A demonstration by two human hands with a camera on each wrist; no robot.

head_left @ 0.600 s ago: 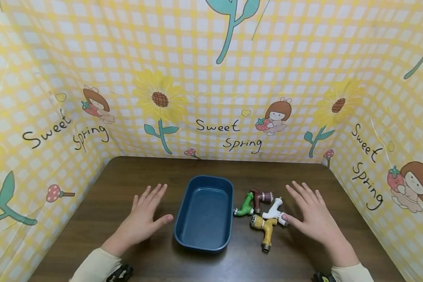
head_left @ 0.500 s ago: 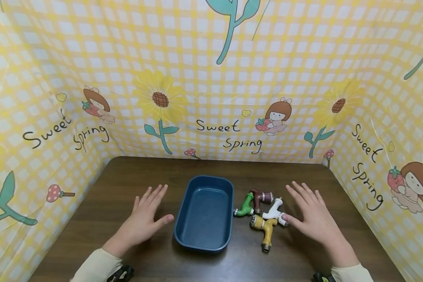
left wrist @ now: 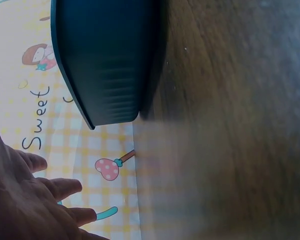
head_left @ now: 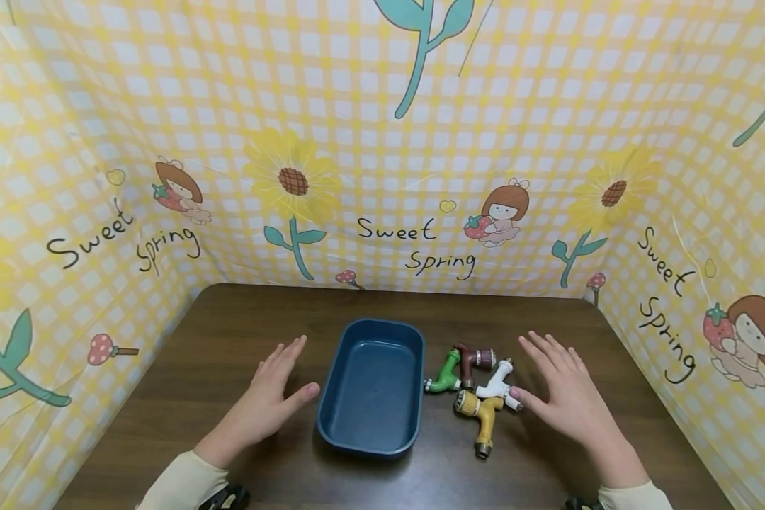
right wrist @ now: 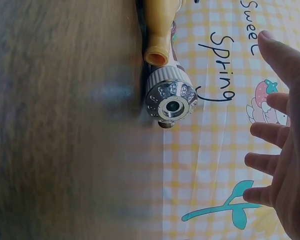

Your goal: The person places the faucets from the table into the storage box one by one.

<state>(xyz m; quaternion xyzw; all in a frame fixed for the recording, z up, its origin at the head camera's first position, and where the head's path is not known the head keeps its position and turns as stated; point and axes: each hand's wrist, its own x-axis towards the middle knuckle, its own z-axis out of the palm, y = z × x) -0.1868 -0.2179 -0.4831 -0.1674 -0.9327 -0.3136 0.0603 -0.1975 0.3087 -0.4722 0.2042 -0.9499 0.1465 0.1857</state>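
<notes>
A blue rectangular plastic basin [head_left: 371,400] stands in the middle of the table. Just right of it lies a cluster of toy-like taps: a green tap [head_left: 446,374], a maroon tap [head_left: 467,365], a white tap [head_left: 496,379] and a yellow tap [head_left: 486,418]. My left hand [head_left: 264,397] hovers left of the basin, fingers extended and thumb toward its wall, holding nothing. Beside the taps is my right hand [head_left: 567,397], fingers spread; its thumb overlaps the white tap from above, and the right wrist view shows a gap between hand and taps.
The dark wooden table [head_left: 280,304] has a far edge against a yellow checked cloth [head_left: 382,163], which also hangs at both sides. A black wrist strap [head_left: 228,497] shows at the left sleeve.
My left hand has shifted slightly right toward the basin and turned a little onto its edge. The right hand stays nearly still, and the taps and basin keep their places.
</notes>
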